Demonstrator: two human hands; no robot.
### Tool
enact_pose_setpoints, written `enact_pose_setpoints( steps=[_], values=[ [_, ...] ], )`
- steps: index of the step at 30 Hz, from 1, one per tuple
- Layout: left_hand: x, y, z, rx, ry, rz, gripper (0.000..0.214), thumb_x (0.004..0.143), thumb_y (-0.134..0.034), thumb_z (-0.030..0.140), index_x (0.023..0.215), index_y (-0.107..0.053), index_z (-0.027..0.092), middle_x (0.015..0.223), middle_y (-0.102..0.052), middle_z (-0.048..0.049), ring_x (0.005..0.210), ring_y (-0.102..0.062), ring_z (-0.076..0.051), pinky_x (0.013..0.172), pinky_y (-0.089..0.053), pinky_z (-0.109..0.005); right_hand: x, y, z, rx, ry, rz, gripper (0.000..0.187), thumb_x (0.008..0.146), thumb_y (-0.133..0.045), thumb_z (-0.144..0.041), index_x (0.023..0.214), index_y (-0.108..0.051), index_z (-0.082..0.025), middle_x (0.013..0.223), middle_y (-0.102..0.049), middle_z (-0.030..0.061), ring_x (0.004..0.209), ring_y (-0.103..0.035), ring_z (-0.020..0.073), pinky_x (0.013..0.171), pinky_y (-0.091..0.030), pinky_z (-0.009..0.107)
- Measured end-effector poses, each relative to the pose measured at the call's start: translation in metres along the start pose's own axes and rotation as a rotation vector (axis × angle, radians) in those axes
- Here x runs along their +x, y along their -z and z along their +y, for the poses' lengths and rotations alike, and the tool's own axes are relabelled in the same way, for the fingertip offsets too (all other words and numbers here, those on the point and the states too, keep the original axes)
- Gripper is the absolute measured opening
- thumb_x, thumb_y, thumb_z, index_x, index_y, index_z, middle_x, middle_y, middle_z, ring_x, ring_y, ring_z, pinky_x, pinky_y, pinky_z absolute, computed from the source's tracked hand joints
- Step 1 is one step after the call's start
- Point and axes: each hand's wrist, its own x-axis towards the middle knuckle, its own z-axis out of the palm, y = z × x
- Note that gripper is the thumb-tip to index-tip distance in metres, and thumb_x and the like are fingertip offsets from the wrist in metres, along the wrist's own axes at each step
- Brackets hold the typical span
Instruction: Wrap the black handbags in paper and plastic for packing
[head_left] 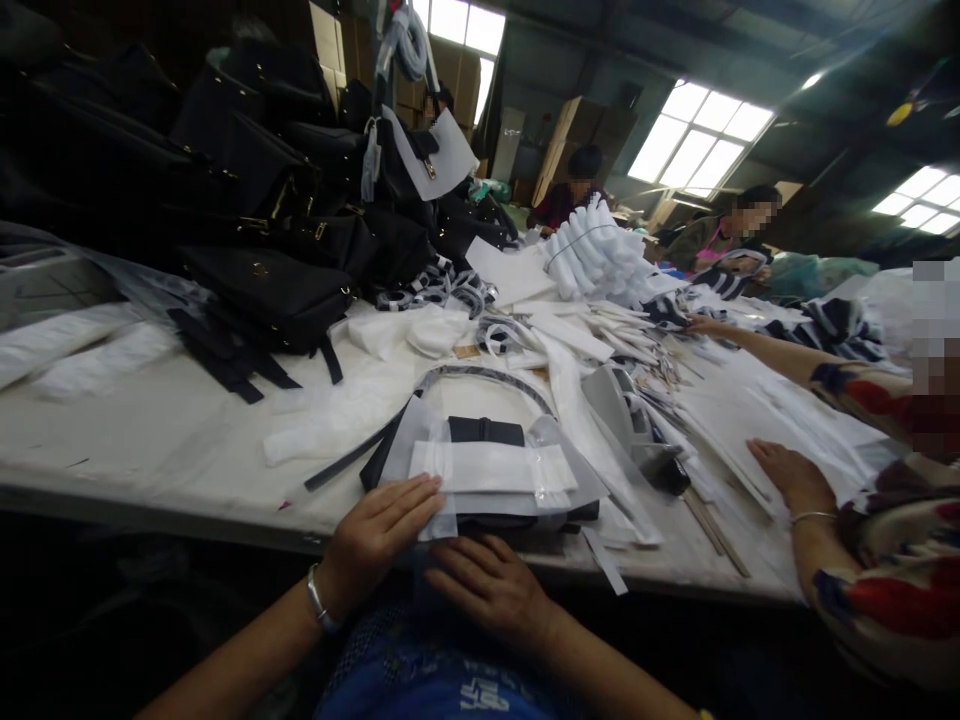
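A dark handbag (371,470) lies on the table in front of me, with a white wrapping sheet (405,435) over it. Its handle (480,372) arches up behind, apparently wrapped. Across the front sits a white pad (487,468) with clear film at both ends. My left hand (379,535) lies with fingers stretched out on the left end of this film. Just below the bag, at the table's edge, is my right hand (495,590), its fingers extended near the hanging clear film. What lies under its fingertips is hard to see.
Black bags (262,290) are heaped at the left. A tape dispenser (637,430) stands right of the bag, near white paper sheets (780,410). A co-worker's hand (795,480) rests on those sheets. Bundled white rolls (592,250) lie farther back, with other people beyond.
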Motion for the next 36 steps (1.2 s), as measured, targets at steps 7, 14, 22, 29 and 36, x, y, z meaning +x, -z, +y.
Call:
enact_pose_setpoints(
  steps=[7,14,22,29,36],
  values=[
    [0.002,0.009,0.0,0.03,-0.031,-0.08,0.044,0.092,-0.049,0.005,0.134,-0.054,0.016,0.134,-0.062,-0.0114,0.129,-0.054,-0.022,0.103,-0.052,-0.039,0.01,-0.027,-0.009,0.113,-0.085,0.201,0.012,0.092,-0.06,-0.015,0.098,-0.07,-0.017,0.097,-0.077,0.0039,0.1,-0.068,0.0162,0.09,-0.053,0.034],
    [-0.003,0.006,0.0,0.068,-0.018,-0.097,0.047,0.094,-0.049,0.004,0.137,-0.051,0.021,0.138,-0.059,-0.0102,0.13,-0.052,-0.022,0.103,-0.052,-0.04,0.013,-0.005,-0.036,0.301,-0.174,0.278,0.016,0.094,-0.052,-0.012,0.095,-0.067,-0.015,0.092,-0.078,0.0044,0.092,-0.072,0.0146,0.094,-0.055,0.031],
    [-0.007,0.003,-0.001,0.049,-0.007,-0.063,0.044,0.094,-0.049,0.006,0.136,-0.053,0.021,0.137,-0.06,-0.0099,0.131,-0.052,-0.023,0.101,-0.053,-0.04,0.015,0.004,-0.039,0.356,-0.196,0.254,0.018,0.094,-0.048,-0.012,0.095,-0.066,-0.016,0.088,-0.077,0.0047,0.089,-0.072,0.0132,0.092,-0.055,0.028],
    [-0.005,0.004,0.0,0.044,-0.019,-0.071,0.043,0.096,-0.047,0.007,0.136,-0.052,0.02,0.136,-0.061,-0.0087,0.131,-0.052,-0.022,0.102,-0.052,-0.039,0.038,0.034,-0.026,0.449,-0.274,0.268,0.023,0.09,-0.047,-0.008,0.1,-0.065,-0.018,0.088,-0.077,0.0039,0.083,-0.073,0.0138,0.086,-0.057,0.029],
    [-0.004,0.003,-0.005,0.186,-0.103,-0.009,0.041,0.098,-0.038,0.008,0.133,-0.056,0.02,0.133,-0.063,-0.0056,0.125,-0.058,-0.019,0.099,-0.052,-0.033,0.057,0.027,-0.002,0.473,-0.266,0.316,0.023,0.093,-0.045,-0.015,0.103,-0.065,-0.021,0.08,-0.076,0.0023,0.066,-0.071,0.0128,0.063,-0.058,0.021]
  ],
)
